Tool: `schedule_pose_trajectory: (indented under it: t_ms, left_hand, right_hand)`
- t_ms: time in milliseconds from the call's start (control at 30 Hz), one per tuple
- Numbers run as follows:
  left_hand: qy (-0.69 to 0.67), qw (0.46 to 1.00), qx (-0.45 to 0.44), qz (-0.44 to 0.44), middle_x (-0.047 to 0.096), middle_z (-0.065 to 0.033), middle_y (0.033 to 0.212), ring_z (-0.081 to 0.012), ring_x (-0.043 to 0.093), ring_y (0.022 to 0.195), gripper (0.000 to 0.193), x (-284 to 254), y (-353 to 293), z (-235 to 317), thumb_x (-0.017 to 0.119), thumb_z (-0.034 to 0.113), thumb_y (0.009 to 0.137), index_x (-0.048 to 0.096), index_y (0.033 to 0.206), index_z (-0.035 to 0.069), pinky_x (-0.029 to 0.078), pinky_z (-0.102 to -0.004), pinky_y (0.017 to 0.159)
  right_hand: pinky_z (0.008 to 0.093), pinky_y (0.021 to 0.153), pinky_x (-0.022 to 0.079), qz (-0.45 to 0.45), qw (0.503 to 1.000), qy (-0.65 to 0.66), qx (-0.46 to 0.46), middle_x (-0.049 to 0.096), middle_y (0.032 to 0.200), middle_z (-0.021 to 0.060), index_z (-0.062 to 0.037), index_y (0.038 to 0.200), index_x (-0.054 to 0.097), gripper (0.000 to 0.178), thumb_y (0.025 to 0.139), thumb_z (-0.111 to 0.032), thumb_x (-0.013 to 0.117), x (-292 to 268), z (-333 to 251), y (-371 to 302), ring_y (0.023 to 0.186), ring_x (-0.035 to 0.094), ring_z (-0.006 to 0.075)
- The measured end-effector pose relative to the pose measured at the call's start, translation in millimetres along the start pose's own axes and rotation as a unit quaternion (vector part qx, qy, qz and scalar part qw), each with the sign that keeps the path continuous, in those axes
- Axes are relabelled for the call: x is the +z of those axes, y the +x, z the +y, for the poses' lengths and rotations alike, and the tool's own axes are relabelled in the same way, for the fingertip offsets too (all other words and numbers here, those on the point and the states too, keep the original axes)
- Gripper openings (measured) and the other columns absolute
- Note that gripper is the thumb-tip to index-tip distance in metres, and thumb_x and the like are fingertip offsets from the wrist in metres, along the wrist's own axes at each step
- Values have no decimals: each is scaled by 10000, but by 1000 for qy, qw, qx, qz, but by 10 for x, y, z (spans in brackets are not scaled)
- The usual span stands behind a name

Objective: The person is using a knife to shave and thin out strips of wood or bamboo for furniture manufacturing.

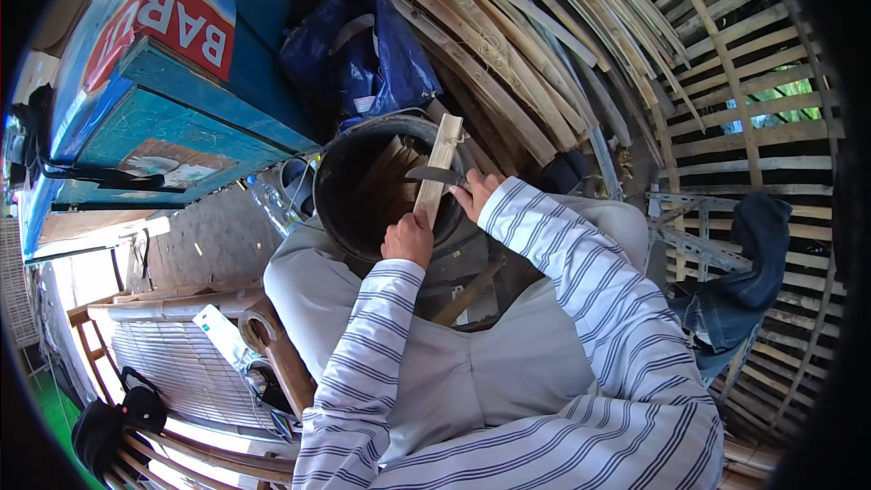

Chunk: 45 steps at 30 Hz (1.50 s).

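My left hand is closed round the lower end of a pale flat strip of wood or bamboo, which slants up and away over a dark round bucket. Across the strip lies a dark curved blade. My right hand grips this knife at the strip's right side; its handle is hidden in my fingers. A thin curl of shaving hangs at the strip's upper end. Inside the bucket stand several brown slats.
A blue painted cabinet stands at the left, with a blue plastic bag beside it. Long bamboo strips are piled at the far side. Jeans hang near the slatted wall. A bamboo bench is at the lower left.
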<state>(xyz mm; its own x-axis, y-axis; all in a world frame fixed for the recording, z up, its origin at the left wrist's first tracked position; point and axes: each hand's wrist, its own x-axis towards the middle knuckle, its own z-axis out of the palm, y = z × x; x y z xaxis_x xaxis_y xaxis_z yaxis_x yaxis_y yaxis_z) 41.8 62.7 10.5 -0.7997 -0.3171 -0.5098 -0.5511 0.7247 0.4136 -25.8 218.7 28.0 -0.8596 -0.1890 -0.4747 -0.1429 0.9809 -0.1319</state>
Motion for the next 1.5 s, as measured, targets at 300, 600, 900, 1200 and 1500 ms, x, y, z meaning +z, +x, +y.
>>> schedule_pose_trajectory:
  t_ms: [300, 600, 900, 1200, 1500]
  left_hand:
    - [-2, 1000, 16, -7, 657, -266, 938, -459, 618, 926, 517, -33, 3, -49, 366, 479, 964, 680, 969, 68, 474, -536, 849]
    - [-2, 1000, 24, -17, 651, -273, 948, -465, 611, 936, 548, -18, -26, 30, 364, 483, 968, 674, 946, 32, 475, -529, 859]
    - [-10, 999, 20, -28, 653, -272, 962, -448, 619, 948, 563, 6, -13, 19, 364, 501, 960, 678, 1004, 35, 480, -518, 861]
    - [5, 1000, 22, -16, 652, -278, 924, -471, 616, 913, 564, -33, 4, 120, 342, 497, 973, 672, 948, 40, 473, -537, 848]
    - [-1, 1000, 3, -4, 651, -277, 917, -470, 615, 908, 548, -49, -52, 3, 355, 478, 973, 672, 934, 34, 474, -537, 846]
  right_hand:
    - [493, 760, 533, -57, 997, -5, -55, 667, 914, 244, -32, 1093, 543, 530, 927, -525, 443, -243, -26, -136, 876, 658, 396]
    - [529, 684, 528, 60, 998, 14, -23, 651, 753, 255, -72, 1021, 575, 459, 908, -509, 494, 110, 72, 80, 749, 659, 416]
    - [504, 612, 527, 70, 990, 18, -121, 646, 726, 235, -33, 967, 551, 483, 912, -510, 495, 212, 54, -214, 708, 654, 423]
    - [505, 732, 532, 73, 996, 6, 59, 659, 873, 256, -38, 1023, 554, 523, 947, -535, 411, 111, 293, 137, 844, 658, 405]
    - [483, 785, 517, 5, 999, -2, 34, 656, 925, 264, -50, 1066, 557, 503, 938, -517, 422, 47, 110, -22, 900, 651, 407]
